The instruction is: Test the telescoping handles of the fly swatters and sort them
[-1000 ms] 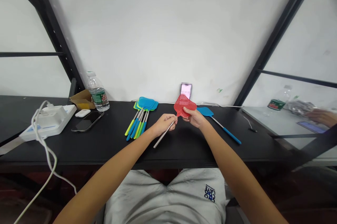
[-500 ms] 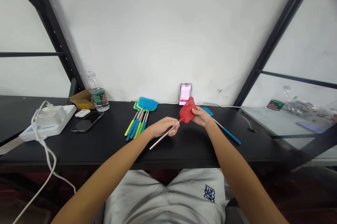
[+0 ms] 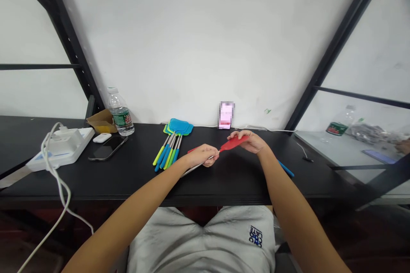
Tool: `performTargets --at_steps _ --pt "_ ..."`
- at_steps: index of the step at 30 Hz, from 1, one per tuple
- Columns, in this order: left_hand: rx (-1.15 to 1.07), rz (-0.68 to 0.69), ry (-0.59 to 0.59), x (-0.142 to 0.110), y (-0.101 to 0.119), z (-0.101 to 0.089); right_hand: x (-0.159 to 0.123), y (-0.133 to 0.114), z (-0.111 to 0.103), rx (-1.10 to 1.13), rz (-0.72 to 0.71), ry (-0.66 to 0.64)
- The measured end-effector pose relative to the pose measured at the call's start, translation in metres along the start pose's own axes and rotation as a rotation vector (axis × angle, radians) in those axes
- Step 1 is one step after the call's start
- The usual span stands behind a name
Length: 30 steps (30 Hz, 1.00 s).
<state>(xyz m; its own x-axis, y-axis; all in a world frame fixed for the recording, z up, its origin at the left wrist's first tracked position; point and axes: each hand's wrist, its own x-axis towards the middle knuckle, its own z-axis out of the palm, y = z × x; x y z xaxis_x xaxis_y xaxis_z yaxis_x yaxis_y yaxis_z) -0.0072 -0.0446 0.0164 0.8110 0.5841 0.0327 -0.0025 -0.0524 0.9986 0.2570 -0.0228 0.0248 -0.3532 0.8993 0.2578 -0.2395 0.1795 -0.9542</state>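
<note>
Far to the left of the upright phone with a pink, blurred screen (image 3: 226,115), a green label with red marks (image 3: 122,118) is carried by a clear plastic water bottle (image 3: 118,108), but its writing is too small to be read. On the light grey cloth shorts (image 3: 198,239), below the phone, a dark blue printed lettering (image 3: 255,236) is seen upside down, and no word can be made out with certainty. The flat red plastic swatter head (image 3: 235,142) is held in the air, just in front of the phone and nearly edge-on. Its far end is gripped by the right hand (image 3: 251,141), whose fingers are bent over the upper edge; the thumb is not clearly shown. The narrow red neck is met at the fingertips of the left hand (image 3: 204,155), placed in front of the phone and to its left. These fingers are closed around the thin silver metal rod (image 3: 194,169), which is partly covered by the hand and slants down towards the forearm. Whether the neck is seated in the rod cannot be told. Further left of the phone, blue and green swatters (image 3: 173,142) are laid in a fanned bunch.
</note>
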Motion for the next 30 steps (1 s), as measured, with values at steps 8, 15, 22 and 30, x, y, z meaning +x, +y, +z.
performTargets --at_steps 8,15,22,30 --pt "0.018 -0.016 0.076 0.006 -0.007 -0.001 0.006 0.002 0.002 0.008 -0.011 0.128" --pt "0.045 -0.035 0.099 0.011 -0.015 -0.006 0.007 0.005 0.000 -0.023 0.056 0.195" --pt "0.072 -0.067 0.110 0.010 -0.011 -0.003 0.010 0.005 -0.004 -0.082 0.051 0.211" --pt "0.078 -0.072 0.114 0.011 -0.011 -0.002 0.008 0.000 0.001 -0.064 -0.001 0.252"
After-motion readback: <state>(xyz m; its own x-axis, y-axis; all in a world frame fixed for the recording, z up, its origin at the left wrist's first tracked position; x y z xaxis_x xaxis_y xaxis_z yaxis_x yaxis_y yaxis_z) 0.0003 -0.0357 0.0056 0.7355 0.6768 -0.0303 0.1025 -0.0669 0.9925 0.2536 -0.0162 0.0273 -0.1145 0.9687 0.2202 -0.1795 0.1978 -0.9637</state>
